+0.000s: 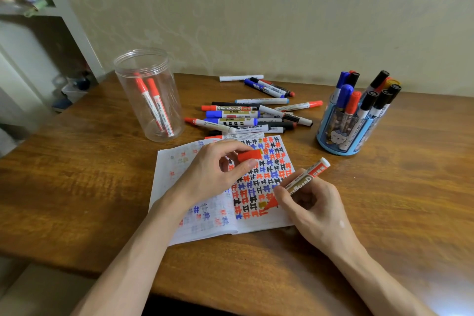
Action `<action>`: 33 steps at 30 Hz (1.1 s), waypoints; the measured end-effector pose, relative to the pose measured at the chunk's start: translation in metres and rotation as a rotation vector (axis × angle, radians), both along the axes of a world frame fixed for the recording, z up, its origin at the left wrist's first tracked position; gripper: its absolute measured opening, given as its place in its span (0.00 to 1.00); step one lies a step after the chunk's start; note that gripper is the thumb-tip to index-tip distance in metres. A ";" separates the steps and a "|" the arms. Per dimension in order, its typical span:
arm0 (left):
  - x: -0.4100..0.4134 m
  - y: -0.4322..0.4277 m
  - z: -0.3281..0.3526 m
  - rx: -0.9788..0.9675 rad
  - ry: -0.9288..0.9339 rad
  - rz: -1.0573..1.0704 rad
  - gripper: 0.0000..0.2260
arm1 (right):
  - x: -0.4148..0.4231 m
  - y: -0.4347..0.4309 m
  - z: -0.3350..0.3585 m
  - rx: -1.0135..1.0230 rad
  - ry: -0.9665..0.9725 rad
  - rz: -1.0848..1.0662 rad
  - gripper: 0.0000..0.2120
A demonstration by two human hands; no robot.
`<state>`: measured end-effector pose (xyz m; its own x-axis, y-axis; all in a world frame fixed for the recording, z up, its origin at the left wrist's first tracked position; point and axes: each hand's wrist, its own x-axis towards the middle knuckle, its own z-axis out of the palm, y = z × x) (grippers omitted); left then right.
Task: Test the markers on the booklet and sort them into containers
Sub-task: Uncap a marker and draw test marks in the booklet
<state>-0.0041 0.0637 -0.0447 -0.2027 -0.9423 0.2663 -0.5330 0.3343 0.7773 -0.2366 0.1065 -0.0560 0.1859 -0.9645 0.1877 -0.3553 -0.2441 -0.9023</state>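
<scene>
- Right hand (315, 202): fingers curled round a red marker (305, 179), held slanted like a pen, with the tip on the lower part of the booklet's right page.
- Left hand (218, 172): pinches the red cap (249, 155) between thumb and fingertips, above the middle of the booklet (205, 228). The wrist lies over the left page and seems to pin it.
- Booklet: open flat on the table (77, 174). The right page is crowded with red, blue and black test marks, with bare paper left along the bottom edge.
- Step in hand, as judged: test stroke. Draw on bare paper with light pressure, so a faint line shows plainly.
- Cap: best held ready for prompt recapping.
- Jar (148, 95): clear, far left, holds two red markers.
- Holder (343, 136): blue, right, packed with mixed markers.
- Pile (246, 115): loose markers beyond the booklet, probably untested.
</scene>
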 end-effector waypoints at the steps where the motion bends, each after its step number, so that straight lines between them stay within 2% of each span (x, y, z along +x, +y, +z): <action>1: 0.000 0.000 0.000 0.000 0.000 -0.001 0.14 | 0.000 0.000 0.000 0.000 0.004 -0.007 0.05; 9: 0.000 0.000 0.000 0.004 -0.012 -0.013 0.12 | 0.003 0.004 0.005 0.031 0.032 0.047 0.01; 14: 0.000 0.001 0.002 0.039 -0.022 -0.011 0.14 | 0.001 -0.004 0.016 0.062 -0.158 -0.070 0.03; 19: 0.000 0.001 0.004 0.056 0.052 0.009 0.11 | 0.004 -0.019 0.036 -0.027 -0.213 -0.125 0.03; 26: -0.001 0.004 0.013 0.024 0.090 0.036 0.14 | 0.021 -0.042 0.051 -0.089 -0.267 -0.159 0.01; 33: 0.000 0.003 0.010 0.017 0.102 0.031 0.12 | 0.027 -0.044 0.034 -0.082 -0.267 0.003 0.05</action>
